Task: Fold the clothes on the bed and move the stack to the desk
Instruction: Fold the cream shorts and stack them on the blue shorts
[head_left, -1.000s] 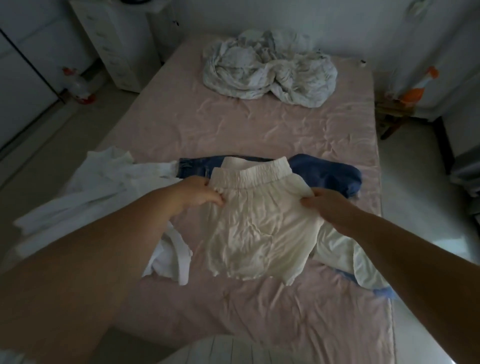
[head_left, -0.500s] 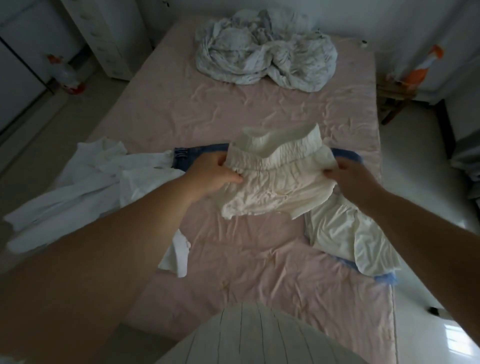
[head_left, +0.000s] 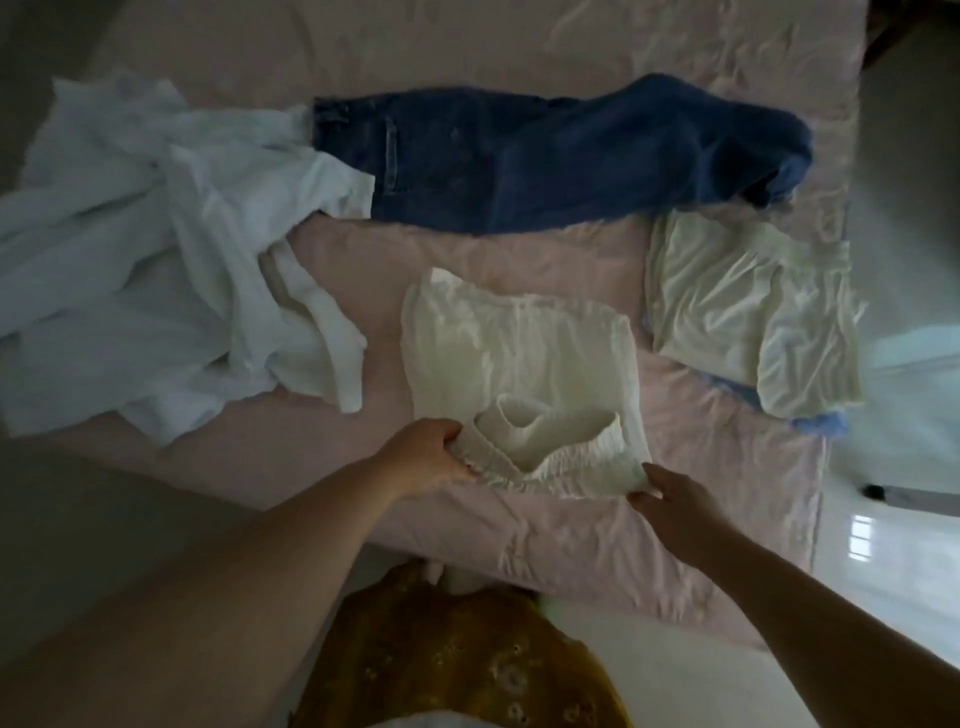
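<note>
Cream shorts with an elastic waistband (head_left: 519, 364) lie on the pink bed (head_left: 571, 540), waistband toward me at the near edge. My left hand (head_left: 426, 457) grips the waistband's left end. At the right end, my right hand (head_left: 670, 499) pinches the band. Dark blue jeans (head_left: 545, 161) stretch across the bed behind the shorts. A crumpled white shirt (head_left: 156, 249) lies at the left. At the right sits a folded cream garment (head_left: 748, 306) on top of something light blue.
The bed's right edge drops to a pale shiny floor (head_left: 883, 571). A small dark object (head_left: 875, 491) lies on that floor. My yellow patterned clothing (head_left: 457, 660) shows at the bottom, against the bed's near edge.
The shorts, held up over the jeans before, now lie nearer me with the waistband turned toward the near edge. Both hands came back with it. The view tilted down.
</note>
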